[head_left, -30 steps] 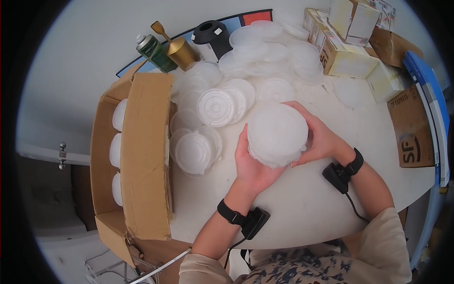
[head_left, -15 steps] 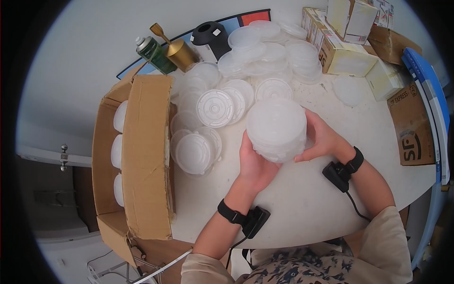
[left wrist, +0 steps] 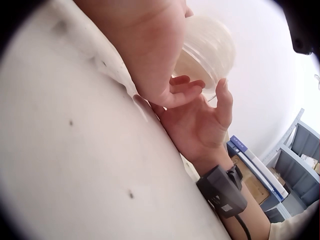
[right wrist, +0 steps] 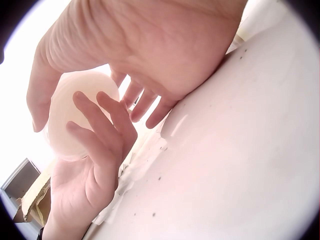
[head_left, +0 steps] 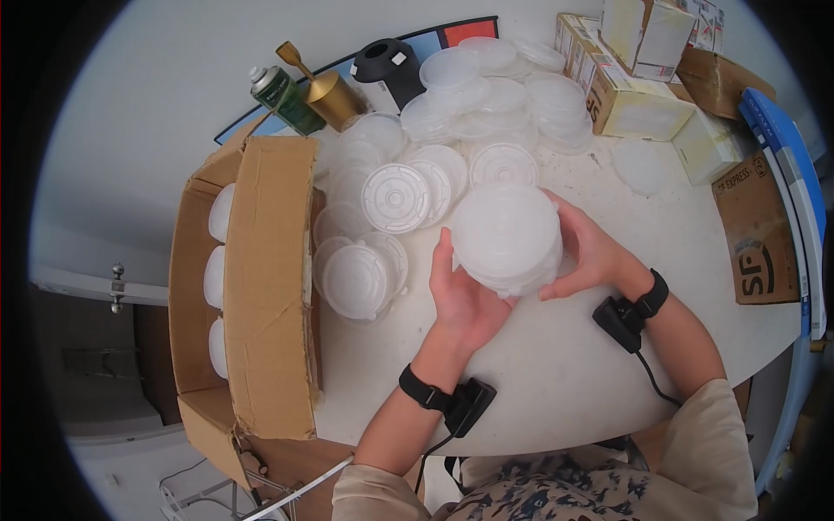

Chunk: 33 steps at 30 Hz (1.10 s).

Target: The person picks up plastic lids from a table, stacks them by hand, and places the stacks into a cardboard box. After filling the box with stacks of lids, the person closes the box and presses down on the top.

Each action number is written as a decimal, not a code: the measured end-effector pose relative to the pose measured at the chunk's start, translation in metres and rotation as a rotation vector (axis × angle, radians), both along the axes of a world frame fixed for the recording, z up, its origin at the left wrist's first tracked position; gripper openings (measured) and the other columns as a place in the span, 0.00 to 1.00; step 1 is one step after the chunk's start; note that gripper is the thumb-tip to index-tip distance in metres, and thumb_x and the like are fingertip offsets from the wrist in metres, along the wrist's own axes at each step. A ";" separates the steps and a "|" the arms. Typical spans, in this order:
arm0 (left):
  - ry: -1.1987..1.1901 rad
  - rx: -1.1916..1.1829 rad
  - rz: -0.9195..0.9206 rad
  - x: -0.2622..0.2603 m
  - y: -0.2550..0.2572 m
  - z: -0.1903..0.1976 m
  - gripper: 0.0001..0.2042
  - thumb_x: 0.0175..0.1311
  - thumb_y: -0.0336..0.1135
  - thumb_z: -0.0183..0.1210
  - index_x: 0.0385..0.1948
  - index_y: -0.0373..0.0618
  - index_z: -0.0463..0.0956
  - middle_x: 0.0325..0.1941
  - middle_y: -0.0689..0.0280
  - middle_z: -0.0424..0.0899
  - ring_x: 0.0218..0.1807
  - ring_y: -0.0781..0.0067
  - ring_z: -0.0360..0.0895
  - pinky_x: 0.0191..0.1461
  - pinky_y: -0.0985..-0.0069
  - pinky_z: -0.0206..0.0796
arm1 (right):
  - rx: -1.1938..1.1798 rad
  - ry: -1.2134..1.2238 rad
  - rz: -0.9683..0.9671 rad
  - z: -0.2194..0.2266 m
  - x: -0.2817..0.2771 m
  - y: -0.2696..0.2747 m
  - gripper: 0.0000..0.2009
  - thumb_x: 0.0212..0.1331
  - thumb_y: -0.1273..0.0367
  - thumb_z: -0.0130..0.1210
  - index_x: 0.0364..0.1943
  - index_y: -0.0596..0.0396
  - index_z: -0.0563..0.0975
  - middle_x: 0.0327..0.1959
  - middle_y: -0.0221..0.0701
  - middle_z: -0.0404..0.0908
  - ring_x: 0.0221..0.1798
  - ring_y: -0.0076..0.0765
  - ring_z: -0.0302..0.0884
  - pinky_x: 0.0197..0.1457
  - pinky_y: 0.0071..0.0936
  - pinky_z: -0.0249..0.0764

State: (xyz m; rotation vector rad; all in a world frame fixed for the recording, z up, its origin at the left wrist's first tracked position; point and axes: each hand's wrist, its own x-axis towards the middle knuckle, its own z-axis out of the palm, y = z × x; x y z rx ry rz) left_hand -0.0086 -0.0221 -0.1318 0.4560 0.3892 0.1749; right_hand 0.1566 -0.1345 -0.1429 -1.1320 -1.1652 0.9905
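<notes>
A stack of round translucent white plastic lids (head_left: 506, 227) is held up between both hands over the table, its flat top toward the head camera. My left hand (head_left: 469, 300) holds it from below and the left side, its thumb upright by the edge; in the right wrist view its curved fingers (right wrist: 95, 127) lie against the stack. Around the right side curls my right hand (head_left: 595, 247), with the thumb near the lower edge and the other fingers partly hidden behind. Loose lids (head_left: 395, 198) lie just beyond the left hand.
To the left stands an open cardboard box (head_left: 271, 286) with white round containers (head_left: 217, 286) inside. More lids (head_left: 469, 104) are heaped at the back, near a green spray can (head_left: 287, 97), a gold pot (head_left: 334, 100) and a black object (head_left: 387, 69). Cartons (head_left: 638, 104) stand back right.
The stack has tipped slightly in the hands and settled a little differently. My right hand's fingers have shifted along its right edge, and the left thumb has moved slightly.
</notes>
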 end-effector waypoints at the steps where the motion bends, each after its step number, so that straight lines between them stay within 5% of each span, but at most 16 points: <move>1: -0.014 -0.013 0.000 -0.001 0.000 0.000 0.42 0.62 0.73 0.39 0.69 0.51 0.57 0.71 0.64 0.63 0.70 0.61 0.62 0.68 0.60 0.59 | 0.040 0.006 -0.029 0.003 -0.002 0.001 0.55 0.31 0.67 0.78 0.70 0.57 0.56 0.67 0.33 0.64 0.70 0.33 0.58 0.75 0.34 0.51; 6: -0.074 -0.019 -0.017 -0.001 -0.001 0.001 0.40 0.65 0.68 0.42 0.69 0.44 0.56 0.71 0.62 0.64 0.70 0.63 0.63 0.70 0.63 0.57 | 0.005 0.053 -0.037 0.007 -0.002 -0.004 0.58 0.29 0.66 0.80 0.71 0.57 0.55 0.68 0.32 0.64 0.71 0.32 0.58 0.75 0.33 0.51; 8: 0.005 0.026 -0.030 0.001 0.000 0.001 0.41 0.62 0.73 0.40 0.70 0.53 0.57 0.71 0.64 0.63 0.68 0.61 0.64 0.63 0.61 0.64 | -0.055 0.048 -0.016 0.003 0.001 -0.006 0.57 0.28 0.66 0.80 0.70 0.57 0.56 0.67 0.31 0.66 0.70 0.31 0.60 0.74 0.32 0.52; 12: -0.030 0.041 -0.036 0.002 -0.001 0.003 0.40 0.63 0.72 0.41 0.69 0.52 0.57 0.71 0.63 0.63 0.69 0.61 0.64 0.65 0.61 0.63 | -0.049 0.032 -0.019 0.003 0.002 -0.005 0.57 0.29 0.66 0.80 0.70 0.57 0.57 0.65 0.31 0.67 0.69 0.31 0.61 0.73 0.32 0.53; 18: -0.066 -0.011 0.071 0.009 -0.003 0.001 0.38 0.67 0.67 0.41 0.67 0.45 0.58 0.69 0.61 0.64 0.68 0.61 0.65 0.67 0.64 0.60 | -0.064 0.149 -0.145 -0.010 0.004 -0.007 0.53 0.32 0.68 0.78 0.69 0.58 0.58 0.65 0.33 0.68 0.69 0.32 0.62 0.72 0.33 0.56; 24: 0.095 0.663 0.429 0.005 0.008 -0.009 0.23 0.69 0.44 0.52 0.60 0.42 0.62 0.57 0.62 0.69 0.59 0.66 0.70 0.65 0.67 0.60 | 0.011 0.316 -0.319 -0.010 0.004 -0.005 0.49 0.38 0.70 0.74 0.68 0.59 0.58 0.65 0.33 0.67 0.69 0.34 0.62 0.72 0.34 0.57; 26: 0.129 1.087 0.629 0.003 0.018 -0.011 0.23 0.64 0.31 0.57 0.61 0.42 0.62 0.56 0.63 0.68 0.59 0.68 0.68 0.64 0.68 0.60 | 0.028 0.336 -0.256 -0.010 0.005 -0.005 0.47 0.40 0.71 0.73 0.69 0.59 0.57 0.65 0.33 0.66 0.69 0.33 0.62 0.72 0.34 0.57; 29: 0.257 1.409 0.801 0.003 0.032 -0.011 0.28 0.57 0.26 0.61 0.61 0.41 0.62 0.57 0.60 0.66 0.60 0.64 0.65 0.63 0.67 0.58 | 0.030 0.310 -0.210 -0.004 0.003 -0.002 0.48 0.39 0.70 0.73 0.69 0.59 0.57 0.65 0.32 0.66 0.69 0.33 0.62 0.73 0.34 0.56; 33: 0.415 1.691 0.772 -0.003 0.042 -0.004 0.31 0.55 0.28 0.63 0.63 0.41 0.61 0.63 0.56 0.61 0.67 0.59 0.58 0.69 0.62 0.52 | -0.017 0.242 -0.209 -0.004 0.001 -0.003 0.50 0.38 0.68 0.74 0.69 0.58 0.57 0.65 0.32 0.66 0.69 0.33 0.61 0.73 0.34 0.56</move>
